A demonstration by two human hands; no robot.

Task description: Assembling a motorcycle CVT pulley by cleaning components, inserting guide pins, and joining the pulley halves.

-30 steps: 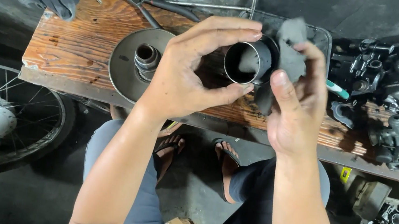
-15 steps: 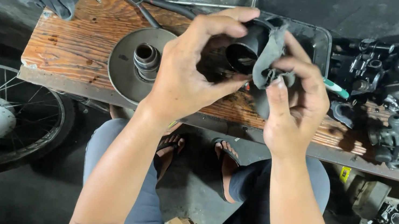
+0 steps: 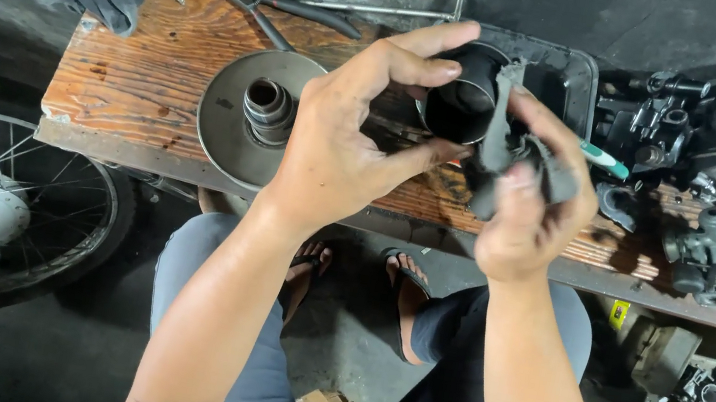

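Head view: left hand (image 3: 338, 148) grips metal sleeve (image 3: 462, 102); right hand (image 3: 527, 216) presses rag (image 3: 523, 157).

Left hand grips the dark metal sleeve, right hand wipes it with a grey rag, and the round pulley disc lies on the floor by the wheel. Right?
Not quite. The head view shows the pulley disc lying on the wooden bench, not the floor. The rest stands: left hand grips the sleeve, right hand holds the rag.

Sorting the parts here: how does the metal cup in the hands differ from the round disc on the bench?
The cup is held up in the left hand; the disc lies flat on the bench. The cup is a hollow, open-mouthed cylinder; the disc is wide and flat with a raised hub in the middle. The right hand presses a grey rag to the cup; nothing touches the disc. Both are round, dull grey metal.
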